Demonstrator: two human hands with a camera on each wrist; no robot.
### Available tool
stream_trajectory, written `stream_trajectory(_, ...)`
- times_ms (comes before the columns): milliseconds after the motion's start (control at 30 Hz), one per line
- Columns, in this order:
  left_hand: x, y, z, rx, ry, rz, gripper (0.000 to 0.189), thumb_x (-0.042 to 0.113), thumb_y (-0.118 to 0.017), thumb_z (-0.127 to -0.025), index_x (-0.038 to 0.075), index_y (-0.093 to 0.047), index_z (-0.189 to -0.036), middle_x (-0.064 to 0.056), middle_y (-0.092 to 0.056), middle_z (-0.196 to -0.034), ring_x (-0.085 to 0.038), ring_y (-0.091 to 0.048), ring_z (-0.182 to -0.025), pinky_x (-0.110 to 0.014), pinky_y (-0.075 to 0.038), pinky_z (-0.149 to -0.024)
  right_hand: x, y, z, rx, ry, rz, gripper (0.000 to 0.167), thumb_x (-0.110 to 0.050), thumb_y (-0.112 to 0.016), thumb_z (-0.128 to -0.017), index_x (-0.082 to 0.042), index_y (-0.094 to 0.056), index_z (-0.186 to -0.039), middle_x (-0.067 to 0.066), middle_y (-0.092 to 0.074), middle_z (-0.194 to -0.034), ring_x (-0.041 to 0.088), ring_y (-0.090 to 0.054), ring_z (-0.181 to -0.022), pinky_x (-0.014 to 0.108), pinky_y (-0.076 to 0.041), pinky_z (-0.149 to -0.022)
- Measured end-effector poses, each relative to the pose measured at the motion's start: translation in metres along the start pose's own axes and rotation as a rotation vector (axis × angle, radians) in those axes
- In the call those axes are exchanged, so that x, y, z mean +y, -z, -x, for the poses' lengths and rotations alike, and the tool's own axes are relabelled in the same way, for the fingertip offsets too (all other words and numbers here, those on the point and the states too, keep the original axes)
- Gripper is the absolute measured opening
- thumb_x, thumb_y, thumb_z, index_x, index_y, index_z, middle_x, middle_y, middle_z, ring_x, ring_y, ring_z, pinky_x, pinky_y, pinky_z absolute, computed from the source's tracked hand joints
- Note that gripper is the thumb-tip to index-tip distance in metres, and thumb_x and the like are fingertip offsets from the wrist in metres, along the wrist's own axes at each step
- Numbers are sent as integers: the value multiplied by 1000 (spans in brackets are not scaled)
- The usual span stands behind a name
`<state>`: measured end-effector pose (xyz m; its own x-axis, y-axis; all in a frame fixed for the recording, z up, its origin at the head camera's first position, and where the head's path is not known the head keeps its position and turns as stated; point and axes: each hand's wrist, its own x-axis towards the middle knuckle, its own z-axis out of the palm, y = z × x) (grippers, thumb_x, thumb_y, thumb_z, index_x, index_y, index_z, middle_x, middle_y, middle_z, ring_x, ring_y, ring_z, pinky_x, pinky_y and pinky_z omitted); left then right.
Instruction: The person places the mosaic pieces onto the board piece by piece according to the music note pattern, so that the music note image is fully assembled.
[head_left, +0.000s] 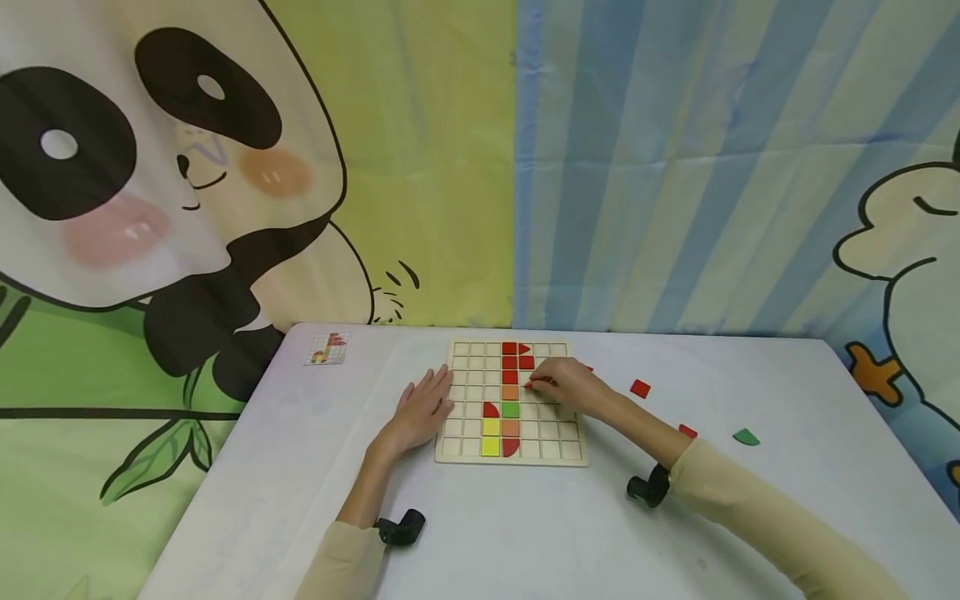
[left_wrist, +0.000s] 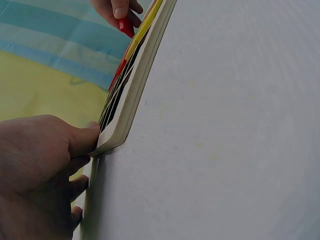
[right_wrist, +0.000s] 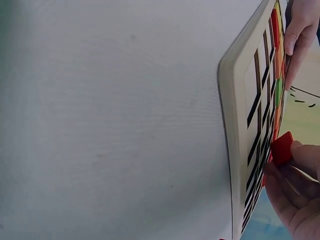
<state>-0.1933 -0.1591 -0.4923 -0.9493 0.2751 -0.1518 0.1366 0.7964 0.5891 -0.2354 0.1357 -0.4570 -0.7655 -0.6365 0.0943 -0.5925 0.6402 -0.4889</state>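
Left hand, fingers extended, is touching the board at nine o'clock. Right hand is pinching a red piece toward one o'clock.

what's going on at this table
A person's right hand pinches a red piece over a gridded board, and the left hand rests against the board's left edge. Some squares hold red, orange, yellow and green pieces; many are bare. A loose green wedge and a few red ones lie off to the right. A small patterned card sits far left.
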Motion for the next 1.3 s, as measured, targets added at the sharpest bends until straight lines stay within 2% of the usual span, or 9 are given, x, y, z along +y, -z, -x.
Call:
stream_trajectory(367,-4,0,0,-4,-7,4,60,24,-46,-110,7,-26,-164,-10,-18,-174,-34,-9,-162,-59,-3,-129,-1,-7,-9,-3,11,63,14,-4,-70,-97,1,-79,-107,13,-77,-104,28,-72,-97,40,-61,-87)
stream_trajectory(567,-5,1,0,-7,5,1,60,25,-45,-111,8,-25,-164,-9,-17,-174,-33,-8,-162,-58,-2,-129,1,-13,-14,34,24,92,14,0,-70,-95,4,-78,-106,14,-71,-99,29,-70,-92,38,-61,-83)
stream_trajectory(833,-3,-1,1,5,-15,4,59,22,-46,-110,5,-27,-163,-12,-20,-173,-36,-10,-162,-60,-4,-128,7,-16,-23,69,-28,75,14,4,-66,-96,3,-79,-103,16,-71,-101,32,-70,-97,41,-61,-87)
stream_trajectory(1100,0,0,1,7,-17,3,59,21,-47,-110,4,-27,-163,-14,-20,-173,-37,-10,-162,-60,-4,-128,7,-17,-22,69,-38,108,13,2,-67,-97,3,-78,-104,15,-71,-100,31,-69,-95,41,-60,-86)
stream_trajectory(1300,-1,0,1,3,-15,-1,60,22,-47,-110,4,-27,-163,-13,-20,-173,-36,-10,-162,-60,-4,-129,5,-12,-16,77,-81,124,13,-4,-69,-98,2,-73,-108,14,-70,-101,27,-66,-90,40,-59,-83)
